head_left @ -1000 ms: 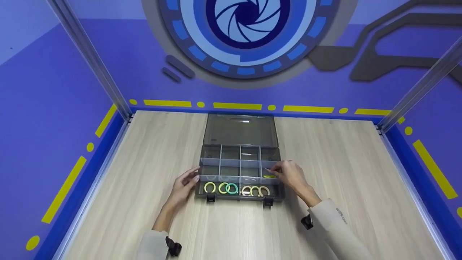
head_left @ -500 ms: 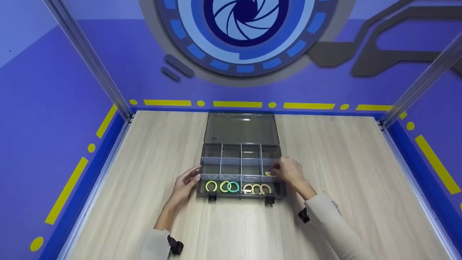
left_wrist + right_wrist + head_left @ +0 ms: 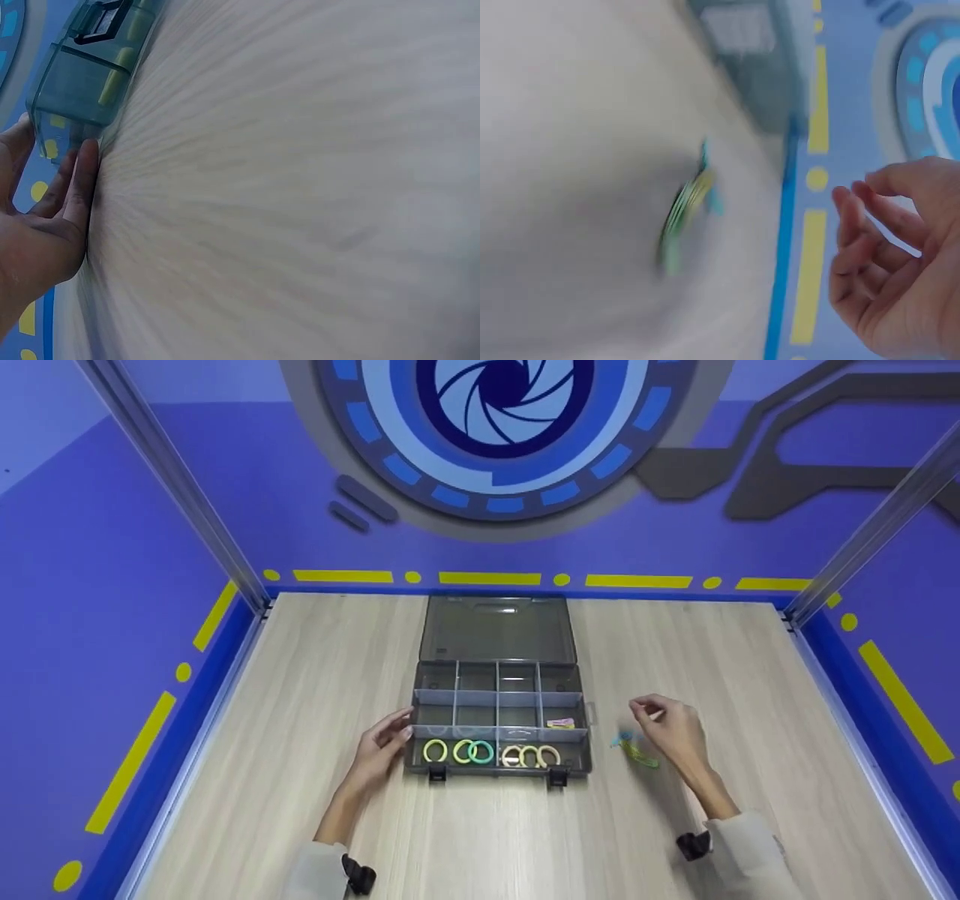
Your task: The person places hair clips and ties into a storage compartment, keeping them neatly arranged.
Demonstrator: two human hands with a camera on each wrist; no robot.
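Note:
A smoky, see-through compartment box (image 3: 497, 771) lies with its lid (image 3: 496, 634) open toward the back wall. My left hand (image 3: 381, 746) rests at its left end; in the left wrist view its straight fingers (image 3: 84, 176) touch the end wall. My right hand (image 3: 675, 731) is over the table to the right of the box, fingers loosely bent and holding nothing visible. Just left of it are a blurred bunch of thin green-yellow strips (image 3: 639, 756) and small blue pieces (image 3: 625, 737). Small pink and yellow pieces (image 3: 561, 724) lie in the box's right middle compartment.
Several yellow, green and pale orange rings (image 3: 480, 752) with gaps lie in the front compartments. Thin clear dividers (image 3: 498, 731) part the box. A small clear tab (image 3: 591, 713) shows beside its right wall. Blue panels (image 3: 225, 472) enclose the wooden table (image 3: 712, 660).
My right hand has moved out of the box's right middle compartment to the right. Pink and yellow pieces there and the green-yellow bunch now show. My left hand has stayed at the box.

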